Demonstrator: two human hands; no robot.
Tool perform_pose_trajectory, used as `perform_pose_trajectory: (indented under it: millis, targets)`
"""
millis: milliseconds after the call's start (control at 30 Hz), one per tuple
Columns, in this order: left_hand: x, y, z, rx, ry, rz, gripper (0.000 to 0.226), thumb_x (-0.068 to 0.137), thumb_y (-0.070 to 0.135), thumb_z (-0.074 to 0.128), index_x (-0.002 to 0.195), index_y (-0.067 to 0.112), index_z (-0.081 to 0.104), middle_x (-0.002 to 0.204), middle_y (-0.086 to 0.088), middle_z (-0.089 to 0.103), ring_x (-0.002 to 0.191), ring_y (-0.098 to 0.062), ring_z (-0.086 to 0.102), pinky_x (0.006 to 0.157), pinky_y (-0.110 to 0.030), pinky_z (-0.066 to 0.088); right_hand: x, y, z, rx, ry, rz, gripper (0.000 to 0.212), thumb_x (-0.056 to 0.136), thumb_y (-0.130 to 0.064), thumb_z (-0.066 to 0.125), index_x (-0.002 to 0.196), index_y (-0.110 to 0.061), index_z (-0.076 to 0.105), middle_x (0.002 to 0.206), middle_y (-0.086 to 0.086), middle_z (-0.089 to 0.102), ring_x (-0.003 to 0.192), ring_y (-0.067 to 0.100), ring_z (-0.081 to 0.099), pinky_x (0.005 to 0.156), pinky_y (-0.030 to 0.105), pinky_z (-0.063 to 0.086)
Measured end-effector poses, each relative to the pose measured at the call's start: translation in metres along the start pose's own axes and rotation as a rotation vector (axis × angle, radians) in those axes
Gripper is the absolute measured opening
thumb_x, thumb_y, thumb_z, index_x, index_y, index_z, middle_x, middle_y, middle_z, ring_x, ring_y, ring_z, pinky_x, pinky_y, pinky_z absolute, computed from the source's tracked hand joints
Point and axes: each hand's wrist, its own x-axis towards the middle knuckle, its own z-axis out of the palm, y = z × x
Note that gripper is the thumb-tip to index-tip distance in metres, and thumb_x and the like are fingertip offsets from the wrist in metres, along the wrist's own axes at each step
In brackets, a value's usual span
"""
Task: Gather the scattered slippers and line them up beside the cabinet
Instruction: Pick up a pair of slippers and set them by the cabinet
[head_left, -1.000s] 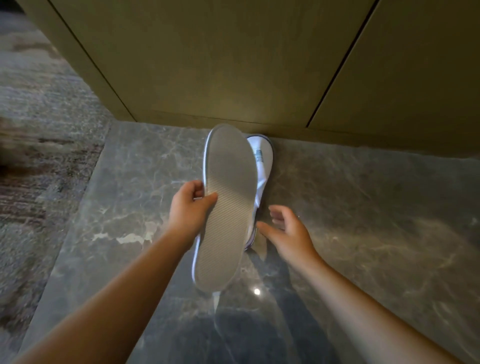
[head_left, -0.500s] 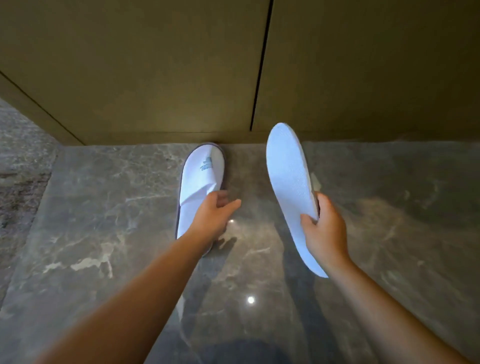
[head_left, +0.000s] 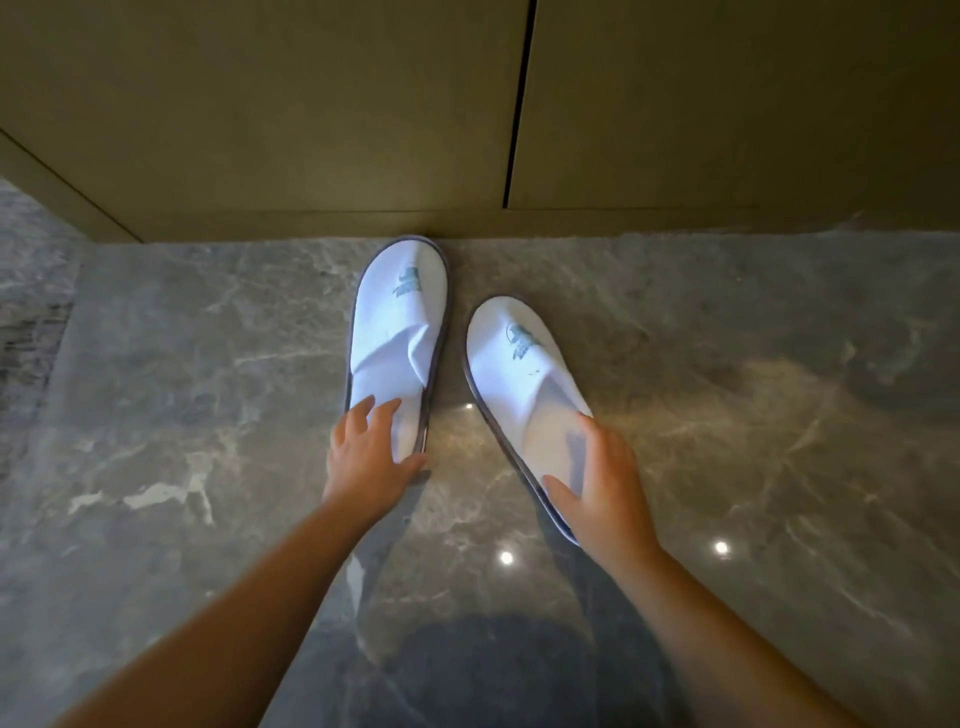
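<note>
Polished grey marble floor (head_left: 779, 415) runs right up to a tall olive-brown cabinet (head_left: 311, 104), and that's where both white slippers are parked, soles down, toes toward the cabinet. So the gathering part looks pretty much done for this pair, going by what's shown.

Left slipper (head_left: 397, 332) is set straight, with its toe touching or nearly touching the cabinet base. Right slipper (head_left: 519, 374) is just beside it, but it's sitting a bit further back and angled, heel swung outward to the right. So the line-up isn't quite finished: the right one probably needs to be nudged forward and squared up to match. Whether more slippers are scattered elsewhere can't be told, nothing else is in view.

As for the grip, nothing is really clamped. Left hand (head_left: 366, 457) is laid flat over the heel end of the left slipper, fingers spread loosely. Right hand (head_left: 597, 488) is also opened wide, with fingers and thumb resting on the heel half of the right slipper, more a press than a pinch.
</note>
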Motion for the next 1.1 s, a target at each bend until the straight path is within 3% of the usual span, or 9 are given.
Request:
perform_pose_trajectory:
  millis: [67, 167, 267, 500, 633, 800, 933, 1000, 1100]
  targets:
    - [0.001, -0.004, -0.001, 0.009, 0.023, -0.03, 0.072, 0.078, 0.032, 0.064, 0.138, 0.021, 0.025, 0.152, -0.01, 0.015, 0.138, -0.032, 0.012, 0.111, -0.045, 0.017, -0.006, 0.011, 0.0, -0.089, 0.032, 0.075, 0.077, 0.071, -0.035, 0.072, 0.133, -0.011, 0.033, 0.135, 0.012, 0.044, 0.122, 0.027, 0.041, 0.098, 0.036, 0.038]
    - [0.005, -0.009, 0.001, 0.024, 0.031, -0.085, 0.084, 0.074, 0.038, 0.067, 0.14, 0.023, 0.017, 0.152, -0.013, 0.011, 0.138, -0.036, 0.011, 0.111, -0.048, 0.018, -0.011, 0.017, 0.009, -0.209, -0.098, 0.176, 0.1, 0.065, -0.054, 0.069, 0.139, -0.017, 0.013, 0.145, 0.009, 0.028, 0.13, 0.026, 0.031, 0.105, 0.039, 0.034]
    - [0.009, -0.011, 0.009, 0.027, -0.016, -0.139, 0.099, 0.068, 0.045, 0.071, 0.141, 0.025, 0.008, 0.152, -0.015, 0.005, 0.139, -0.038, 0.007, 0.111, -0.051, 0.017, -0.005, 0.018, 0.02, -0.277, -0.145, 0.219, 0.101, 0.068, -0.054, 0.067, 0.14, -0.021, 0.004, 0.148, 0.01, 0.018, 0.134, 0.028, 0.024, 0.108, 0.042, 0.031]
    - [0.016, -0.009, 0.027, 0.098, 0.053, -0.161, 0.101, 0.063, 0.043, 0.074, 0.139, 0.025, 0.01, 0.152, -0.019, 0.001, 0.137, -0.042, 0.01, 0.108, -0.055, 0.02, -0.002, 0.029, 0.013, -0.287, -0.024, 0.246, 0.089, 0.066, -0.038, 0.069, 0.136, -0.02, 0.017, 0.14, 0.012, 0.031, 0.125, 0.031, 0.032, 0.102, 0.044, 0.033]
    - [0.014, -0.005, 0.027, 0.116, 0.081, -0.144, 0.099, 0.063, 0.042, 0.075, 0.139, 0.022, 0.014, 0.151, -0.02, 0.004, 0.133, -0.045, 0.015, 0.105, -0.059, 0.022, 0.01, 0.048, -0.011, -0.18, 0.152, 0.435, 0.086, 0.062, -0.034, 0.074, 0.133, -0.016, 0.028, 0.136, 0.018, 0.037, 0.123, 0.036, 0.035, 0.101, 0.053, 0.035]
    - [0.009, 0.016, 0.033, 0.15, 0.038, -0.111, 0.104, 0.06, 0.058, 0.069, 0.14, 0.024, 0.012, 0.153, -0.019, -0.002, 0.134, -0.043, 0.016, 0.105, -0.057, 0.023, 0.039, 0.064, -0.029, -0.059, 0.299, 0.56, 0.078, 0.065, -0.029, 0.074, 0.129, -0.01, 0.034, 0.137, 0.025, 0.034, 0.124, 0.043, 0.03, 0.1, 0.053, 0.028]
    - [0.007, 0.017, 0.033, 0.346, -0.02, 0.048, 0.107, 0.062, 0.069, 0.059, 0.142, 0.031, -0.002, 0.153, -0.014, -0.014, 0.14, -0.038, 0.002, 0.109, -0.052, 0.018, 0.041, 0.058, -0.02, -0.034, 0.278, 0.506, 0.077, 0.064, -0.028, 0.074, 0.128, -0.011, 0.035, 0.135, 0.024, 0.035, 0.122, 0.043, 0.03, 0.099, 0.054, 0.03]
    - [0.009, 0.01, 0.031, 0.422, -0.094, 0.183, 0.098, 0.069, 0.065, 0.056, 0.141, 0.035, -0.004, 0.154, -0.008, -0.017, 0.141, -0.035, -0.01, 0.113, -0.052, 0.01, 0.038, 0.054, -0.014, -0.032, 0.252, 0.486, 0.077, 0.064, -0.028, 0.074, 0.128, -0.012, 0.034, 0.134, 0.023, 0.036, 0.121, 0.043, 0.031, 0.097, 0.054, 0.031]
    - [0.013, 0.002, 0.027, 0.458, -0.15, 0.258, 0.086, 0.075, 0.056, 0.056, 0.141, 0.038, 0.003, 0.155, -0.002, -0.011, 0.141, -0.032, -0.012, 0.113, -0.05, 0.01, 0.037, 0.049, -0.009, -0.029, 0.241, 0.476, 0.078, 0.064, -0.027, 0.074, 0.129, -0.012, 0.034, 0.135, 0.023, 0.035, 0.121, 0.042, 0.03, 0.097, 0.053, 0.03]
